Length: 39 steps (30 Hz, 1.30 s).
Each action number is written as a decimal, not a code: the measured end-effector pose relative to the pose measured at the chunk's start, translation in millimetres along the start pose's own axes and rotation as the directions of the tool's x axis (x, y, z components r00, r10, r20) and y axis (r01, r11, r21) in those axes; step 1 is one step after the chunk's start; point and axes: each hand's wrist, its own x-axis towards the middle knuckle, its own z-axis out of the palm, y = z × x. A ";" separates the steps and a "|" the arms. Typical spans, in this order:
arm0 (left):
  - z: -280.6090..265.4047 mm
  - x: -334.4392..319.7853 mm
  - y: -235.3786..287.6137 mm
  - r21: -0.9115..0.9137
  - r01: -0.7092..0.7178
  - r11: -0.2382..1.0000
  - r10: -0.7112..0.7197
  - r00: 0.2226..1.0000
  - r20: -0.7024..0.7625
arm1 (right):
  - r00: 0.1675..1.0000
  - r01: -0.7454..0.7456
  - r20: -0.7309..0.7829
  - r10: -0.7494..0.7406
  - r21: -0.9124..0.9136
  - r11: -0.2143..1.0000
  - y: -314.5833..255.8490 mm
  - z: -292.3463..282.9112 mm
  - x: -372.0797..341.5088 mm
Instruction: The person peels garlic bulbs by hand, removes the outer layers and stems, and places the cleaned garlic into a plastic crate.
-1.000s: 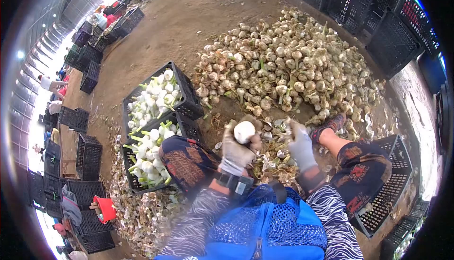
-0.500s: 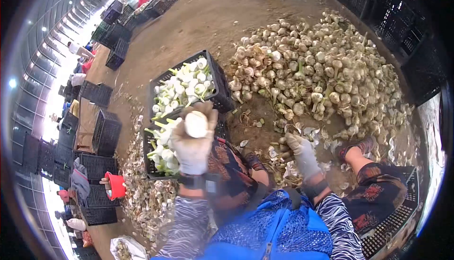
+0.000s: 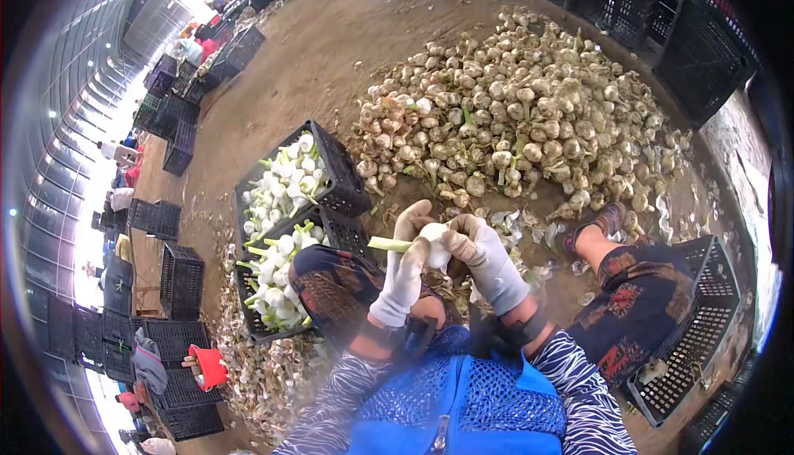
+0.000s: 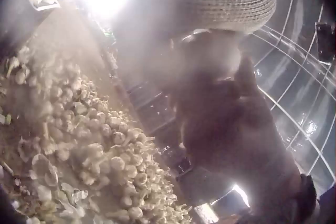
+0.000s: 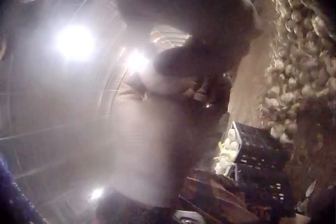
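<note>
Nearest: both gloved hands meet on one garlic bulb (image 3: 436, 257), held up in front of the body. Left grip (image 3: 402, 271) pinches it from the left, thumb across the near face; right grip (image 3: 490, 263) holds it from the right with bent fingers. The stem (image 3: 387, 244) points left, out past the left thumb.

Change: half a second ago the left grip was out beside the crates with a pale bulb, the right one low over the scraps, apart from it. Now they are together. Same bulb or another: cannot tell. Wrist views too hazy to settle finger detail.

Judged: handling has gone from one-handed to two-handed. The bulb is white, so probably mostly stripped already; it is not in a crate.

Left of the knee: near crate (image 3: 345, 230) and, just beyond it, far crate (image 3: 351, 193), both filled with white, stemmed bulbs; no clear change in either.

Farther, ahead and to the right: heap of tan, unpeeled-looking garlic (image 3: 513, 116) on the dirt floor (image 3: 306, 66), without visible change.
</note>
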 end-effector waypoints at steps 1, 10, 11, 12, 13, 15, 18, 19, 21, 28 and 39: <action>4.2 -2.4 3.3 0.060 0.064 0.996 -0.066 0.997 0.034 | 1.000 -0.021 0.012 0.020 0.045 0.999 0.0 -3.2 -2.8; 26.8 -17.0 17.3 -0.376 0.077 0.923 -0.089 0.996 -0.016 | 0.987 -0.089 0.156 0.028 0.402 0.911 -7.7 -9.2 -16.1; 24.3 -14.5 13.7 -0.378 0.075 0.923 -0.087 0.996 -0.016 | 0.988 -0.056 0.156 -0.022 0.482 0.874 -7.6 -8.3 -15.4; 20.9 -10.6 6.2 -0.323 0.021 0.946 -0.042 0.997 -0.061 | 0.989 -0.012 0.140 -0.056 0.445 0.895 -5.1 -7.8 -13.0; 18.3 -7.6 1.0 -0.268 -0.031 0.963 0.003 0.994 -0.106 | 0.989 -0.015 0.140 -0.051 0.439 0.898 -4.8 -6.0 -10.6; 14.9 -4.9 -0.7 -0.256 -0.037 0.966 0.008 0.993 -0.115 | 0.999 0.022 -0.039 -0.017 0.149 0.989 -6.4 1.2 -6.9; 14.0 -1.5 -3.0 -0.250 -0.020 0.968 -0.011 0.992 -0.125 | 0.990 -0.004 -0.142 0.012 0.059 0.998 2.0 4.4 1.9; 9.8 -1.7 -5.8 -0.256 -0.022 0.966 -0.015 0.990 -0.141 | 0.979 0.043 -0.197 -0.045 -0.015 0.999 8.5 2.9 4.6; 2.3 -2.8 -10.2 -0.576 0.082 0.814 -0.086 0.996 0.021 | 0.969 -0.071 -0.243 0.049 -0.083 0.994 16.6 -4.6 8.3; -76.3 -7.5 72.7 -0.427 -0.363 0.828 0.065 0.819 -0.570 | 0.769 -0.459 -0.622 -0.147 -0.698 0.549 153.9 -132.8 40.5; -233.9 -77.2 105.8 0.812 0.546 -0.206 0.777 0.595 -0.203 | 0.631 -0.725 -0.740 -0.233 -0.669 0.163 117.5 -226.6 66.6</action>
